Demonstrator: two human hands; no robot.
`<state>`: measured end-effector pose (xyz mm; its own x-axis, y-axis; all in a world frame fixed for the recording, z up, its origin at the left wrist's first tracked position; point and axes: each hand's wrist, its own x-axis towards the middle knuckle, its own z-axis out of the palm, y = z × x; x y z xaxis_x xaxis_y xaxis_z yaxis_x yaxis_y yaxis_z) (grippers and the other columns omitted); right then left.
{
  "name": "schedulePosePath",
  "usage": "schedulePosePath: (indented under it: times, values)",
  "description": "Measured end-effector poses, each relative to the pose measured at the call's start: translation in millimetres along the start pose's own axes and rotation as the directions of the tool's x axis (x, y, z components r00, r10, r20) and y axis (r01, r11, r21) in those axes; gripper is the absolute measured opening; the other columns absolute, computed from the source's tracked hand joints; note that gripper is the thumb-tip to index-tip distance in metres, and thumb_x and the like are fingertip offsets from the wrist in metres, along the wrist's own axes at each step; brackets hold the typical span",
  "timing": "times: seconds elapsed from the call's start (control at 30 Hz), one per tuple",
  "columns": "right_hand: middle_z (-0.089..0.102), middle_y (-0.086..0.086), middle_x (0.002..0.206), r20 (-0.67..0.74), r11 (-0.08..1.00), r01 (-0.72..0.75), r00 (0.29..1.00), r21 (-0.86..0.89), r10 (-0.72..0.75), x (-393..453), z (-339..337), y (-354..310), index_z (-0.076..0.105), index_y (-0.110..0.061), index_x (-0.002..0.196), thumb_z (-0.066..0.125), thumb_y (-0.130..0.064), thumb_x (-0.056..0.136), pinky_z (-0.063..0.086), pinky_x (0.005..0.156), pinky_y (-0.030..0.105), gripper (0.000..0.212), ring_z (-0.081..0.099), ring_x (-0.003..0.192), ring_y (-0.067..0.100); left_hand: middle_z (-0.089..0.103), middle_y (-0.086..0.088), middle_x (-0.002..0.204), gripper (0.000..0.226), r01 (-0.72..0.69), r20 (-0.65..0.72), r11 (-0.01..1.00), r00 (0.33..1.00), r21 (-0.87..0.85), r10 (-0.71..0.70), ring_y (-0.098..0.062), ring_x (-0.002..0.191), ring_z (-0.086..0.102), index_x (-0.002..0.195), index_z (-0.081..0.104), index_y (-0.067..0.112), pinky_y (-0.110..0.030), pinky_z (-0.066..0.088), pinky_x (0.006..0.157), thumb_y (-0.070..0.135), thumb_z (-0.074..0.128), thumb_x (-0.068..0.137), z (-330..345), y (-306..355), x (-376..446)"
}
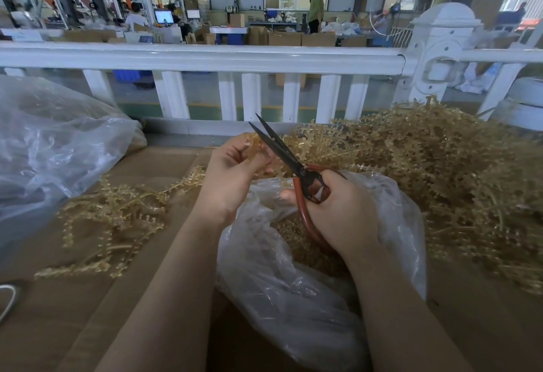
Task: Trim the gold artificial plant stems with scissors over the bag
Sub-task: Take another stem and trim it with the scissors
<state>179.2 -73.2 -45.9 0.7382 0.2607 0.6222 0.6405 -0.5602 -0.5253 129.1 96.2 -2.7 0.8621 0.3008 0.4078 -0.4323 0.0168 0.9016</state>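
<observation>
My left hand (232, 171) pinches a small gold plant stem (255, 144) above the open mouth of a clear plastic bag (282, 277). My right hand (338, 210) grips red-handled scissors (293, 163); their dark blades are parted and point up-left, right beside the stem. Gold trimmings (296, 236) lie inside the bag. A big heap of gold stems (435, 166) rises on the right. A smaller loose bunch of stems (117, 216) lies on the cardboard at the left.
Brown cardboard (158, 166) covers the work surface. A large crumpled plastic bag (53, 148) sits at the far left. A white fence rail (205, 57) runs across behind the table. A white cable (8, 298) shows at the left edge. A person stands far back.
</observation>
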Motion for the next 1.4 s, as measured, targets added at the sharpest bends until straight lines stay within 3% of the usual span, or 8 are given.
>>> schedulePosePath:
  times: [0.43,0.87,1.03,1.13,1.2,1.3,1.37,1.4]
  values:
    - [0.061,-0.013,0.07,0.023,0.999,-0.033,0.999,0.0,0.033,1.8,-0.7,-0.1,0.062,-0.025,0.079,0.046,-0.091,0.066,0.054,0.059,0.029,0.07,0.057,0.067,0.002,0.076,-0.001,0.095,0.016,-0.053,0.052,0.998,0.997,0.046,0.05,-0.014,0.089,0.072,0.096,0.073,0.015,-0.022,0.054,0.079,0.003,0.064,0.091,-0.8,0.8,-0.1]
    - [0.058,-0.011,0.062,-0.004,0.999,0.006,1.0,0.035,-0.006,0.4,0.7,0.4,0.058,-0.02,0.068,0.051,-0.086,0.067,0.048,0.057,0.022,0.067,0.055,0.061,0.003,0.074,0.002,0.09,0.012,-0.045,0.054,0.999,0.998,0.008,0.044,-0.013,0.085,0.068,0.094,0.073,0.015,-0.021,0.052,0.076,0.008,0.066,0.088,-0.9,-0.2,-0.1]
    - [0.051,-0.017,0.059,0.033,0.999,-0.007,0.999,0.048,0.006,-0.8,-2.1,-2.9,0.048,-0.032,0.063,0.054,-0.084,0.067,0.038,0.053,0.013,0.053,0.051,0.057,-0.001,0.073,0.001,0.082,0.018,0.044,-0.005,0.998,0.999,0.044,-0.044,-0.011,0.073,0.066,0.089,0.072,0.016,-0.023,0.05,0.071,0.003,0.06,0.093,-1.0,-0.7,1.1]
    - [0.055,-0.014,0.057,0.057,0.984,-0.065,0.997,0.163,0.056,-0.8,-1.5,-5.2,0.056,-0.035,0.065,0.055,-0.085,0.065,0.044,0.054,0.017,0.05,0.058,0.058,0.001,0.069,-0.002,0.072,0.011,0.156,-0.122,0.988,0.981,0.007,-0.154,-0.014,0.067,0.064,0.089,0.066,0.009,-0.031,0.051,0.073,0.008,0.058,0.096,-1.5,-3.5,2.3]
    - [0.065,-0.005,0.064,0.098,0.937,-0.195,0.98,0.291,0.173,0.0,-0.8,-6.7,0.069,-0.023,0.075,0.059,-0.086,0.063,0.056,0.062,0.033,0.065,0.063,0.063,0.007,0.068,-0.003,0.071,0.009,0.194,-0.148,0.98,0.969,-0.042,-0.198,-0.015,0.066,0.064,0.09,0.064,0.007,-0.031,0.052,0.072,0.009,0.058,0.097,-3.2,-3.7,2.1]
    - [0.065,0.008,0.066,0.135,0.826,-0.299,0.954,0.479,0.267,3.9,-3.1,-6.5,0.068,-0.009,0.076,0.068,-0.076,0.067,0.055,0.071,0.05,0.068,0.063,0.063,0.02,0.067,-0.003,0.071,0.013,0.217,-0.126,0.967,0.964,-0.131,-0.233,-0.015,0.065,0.064,0.087,0.064,0.01,-0.028,0.053,0.07,0.008,0.057,0.098,-4.5,-1.4,2.1]
    - [0.062,0.014,0.064,0.175,0.743,-0.334,0.942,0.58,0.286,5.0,-4.5,-5.5,0.068,-0.003,0.076,0.073,-0.069,0.069,0.053,0.064,0.047,0.067,0.059,0.059,0.019,0.068,-0.002,0.072,0.013,0.225,-0.109,0.961,0.964,-0.16,-0.244,-0.013,0.065,0.064,0.087,0.065,0.011,-0.027,0.055,0.07,0.009,0.057,0.097,-2.9,0.4,2.2]
    - [0.062,0.009,0.06,0.191,0.705,-0.35,0.935,0.617,0.297,5.1,-4.9,-5.3,0.07,-0.006,0.075,0.077,-0.065,0.071,0.05,0.058,0.036,0.06,0.058,0.055,0.014,0.068,-0.002,0.072,0.013,0.226,-0.103,0.96,0.964,-0.163,-0.245,-0.013,0.064,0.065,0.088,0.065,0.011,-0.025,0.055,0.069,0.009,0.057,0.097,-1.5,0.9,2.0]
